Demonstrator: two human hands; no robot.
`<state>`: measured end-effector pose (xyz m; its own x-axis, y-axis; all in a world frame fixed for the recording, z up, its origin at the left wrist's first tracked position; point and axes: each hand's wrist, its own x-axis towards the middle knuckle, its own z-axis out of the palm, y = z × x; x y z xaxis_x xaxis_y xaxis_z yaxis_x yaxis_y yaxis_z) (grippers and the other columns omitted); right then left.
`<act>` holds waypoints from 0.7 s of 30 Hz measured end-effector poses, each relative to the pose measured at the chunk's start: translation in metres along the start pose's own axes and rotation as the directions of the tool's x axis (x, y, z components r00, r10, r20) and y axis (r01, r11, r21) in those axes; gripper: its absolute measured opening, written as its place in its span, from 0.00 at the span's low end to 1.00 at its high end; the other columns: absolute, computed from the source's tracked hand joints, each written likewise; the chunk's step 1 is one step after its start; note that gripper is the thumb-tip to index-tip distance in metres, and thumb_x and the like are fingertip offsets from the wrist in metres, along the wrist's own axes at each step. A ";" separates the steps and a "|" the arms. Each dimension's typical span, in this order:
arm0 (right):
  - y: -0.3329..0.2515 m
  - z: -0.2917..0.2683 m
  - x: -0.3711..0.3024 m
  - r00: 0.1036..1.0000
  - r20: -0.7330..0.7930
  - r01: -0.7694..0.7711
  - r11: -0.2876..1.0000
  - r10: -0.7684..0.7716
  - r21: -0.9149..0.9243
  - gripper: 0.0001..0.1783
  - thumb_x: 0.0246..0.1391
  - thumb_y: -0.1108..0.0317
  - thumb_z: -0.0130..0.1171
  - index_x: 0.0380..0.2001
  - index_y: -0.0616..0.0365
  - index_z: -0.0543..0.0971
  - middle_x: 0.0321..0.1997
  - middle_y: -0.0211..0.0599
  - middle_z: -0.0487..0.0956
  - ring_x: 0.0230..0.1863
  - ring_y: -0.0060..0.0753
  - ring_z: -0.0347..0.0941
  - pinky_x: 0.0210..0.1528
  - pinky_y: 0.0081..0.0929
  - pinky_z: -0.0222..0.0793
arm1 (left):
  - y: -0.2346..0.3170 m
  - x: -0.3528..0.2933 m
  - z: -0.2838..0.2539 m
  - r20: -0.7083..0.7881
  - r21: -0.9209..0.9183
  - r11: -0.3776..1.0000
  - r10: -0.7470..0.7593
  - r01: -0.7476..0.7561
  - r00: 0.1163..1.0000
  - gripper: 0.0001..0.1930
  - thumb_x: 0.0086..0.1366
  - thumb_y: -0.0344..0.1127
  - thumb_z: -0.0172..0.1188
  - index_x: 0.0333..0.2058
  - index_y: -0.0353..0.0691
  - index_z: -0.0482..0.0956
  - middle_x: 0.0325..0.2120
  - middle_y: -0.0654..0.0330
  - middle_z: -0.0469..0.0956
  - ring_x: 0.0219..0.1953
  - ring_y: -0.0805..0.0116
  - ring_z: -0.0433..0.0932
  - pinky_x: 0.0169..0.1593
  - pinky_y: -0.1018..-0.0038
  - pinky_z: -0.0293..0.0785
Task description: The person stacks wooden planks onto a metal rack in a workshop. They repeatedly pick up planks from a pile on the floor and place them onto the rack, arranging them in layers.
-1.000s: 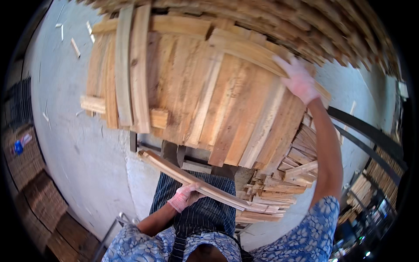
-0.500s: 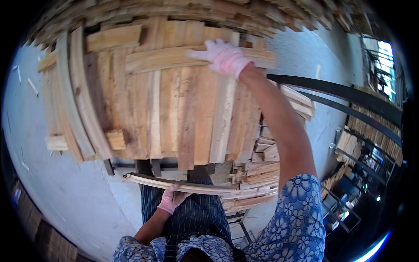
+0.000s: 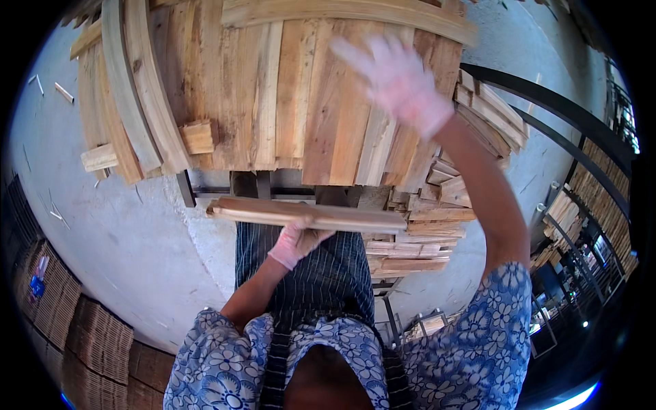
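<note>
My left hand [image 3: 295, 242], in a pale pink glove, grips a long wooden plank [image 3: 307, 215] held level in front of my waist. My right hand [image 3: 400, 82], also gloved and blurred by motion, is raised with fingers spread over the big stack of wooden boards [image 3: 273, 89] in front of me. It holds nothing. A loose plank [image 3: 348, 14] lies across the top of the stack just beyond that hand.
The stack rests on a dark metal frame [image 3: 188, 191]. Another pile of shorter boards [image 3: 424, 239] sits to the right, beside black metal rails [image 3: 547, 109]. Concrete floor [image 3: 123, 253] lies on the left, with woven mats [image 3: 75, 328] at the lower left.
My right hand has come off the plank on top of the stack and pulled back toward me, fingers spread. The plank in my left hand has risen and levelled.
</note>
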<state>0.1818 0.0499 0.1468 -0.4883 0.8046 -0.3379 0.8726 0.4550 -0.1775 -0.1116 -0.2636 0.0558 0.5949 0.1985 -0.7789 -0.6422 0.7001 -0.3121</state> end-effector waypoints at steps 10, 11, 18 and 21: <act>-0.128 0.035 -0.180 0.876 0.481 -0.315 0.707 -0.041 0.633 0.45 0.46 0.57 0.71 0.70 0.34 0.68 0.50 0.53 0.71 0.51 0.60 0.73 0.57 0.47 0.72 | -0.009 -0.026 0.106 0.154 0.425 0.904 -0.034 -0.035 0.988 0.35 0.62 0.29 0.67 0.66 0.37 0.64 0.59 0.53 0.72 0.58 0.61 0.76 0.57 0.65 0.78; -0.124 0.034 -0.172 0.895 0.446 -0.244 0.834 -0.002 0.495 0.42 0.49 0.60 0.68 0.70 0.30 0.68 0.51 0.52 0.72 0.51 0.59 0.73 0.58 0.47 0.71 | -0.006 -0.015 0.108 0.067 0.477 0.876 0.038 -0.065 0.997 0.35 0.62 0.31 0.69 0.65 0.38 0.65 0.60 0.54 0.71 0.58 0.63 0.75 0.57 0.65 0.78; -0.088 0.114 -0.119 1.000 -0.024 0.002 0.991 -0.006 -0.133 0.38 0.59 0.72 0.49 0.69 0.15 0.68 0.52 0.48 0.72 0.51 0.52 0.71 0.56 0.52 0.68 | 0.051 -0.042 0.132 0.762 0.439 -0.887 0.282 -0.145 0.583 0.32 0.53 0.37 0.70 0.58 0.49 0.72 0.57 0.46 0.70 0.60 0.40 0.72 0.59 0.50 0.74; -0.093 0.112 -0.111 0.999 -0.031 -0.026 0.997 0.024 -0.070 0.37 0.60 0.70 0.50 0.68 0.15 0.69 0.50 0.47 0.73 0.50 0.52 0.71 0.53 0.53 0.68 | 0.112 -0.024 0.150 0.772 0.146 -0.972 0.230 0.186 0.593 0.28 0.58 0.38 0.63 0.59 0.53 0.71 0.55 0.49 0.71 0.58 0.40 0.72 0.60 0.48 0.72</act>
<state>0.1566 -0.1248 0.0971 -0.4676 0.8267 -0.3129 0.8820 0.4596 -0.1040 -0.1255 -0.0872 0.1214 0.5783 0.8080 -0.1133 0.8054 -0.5431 0.2376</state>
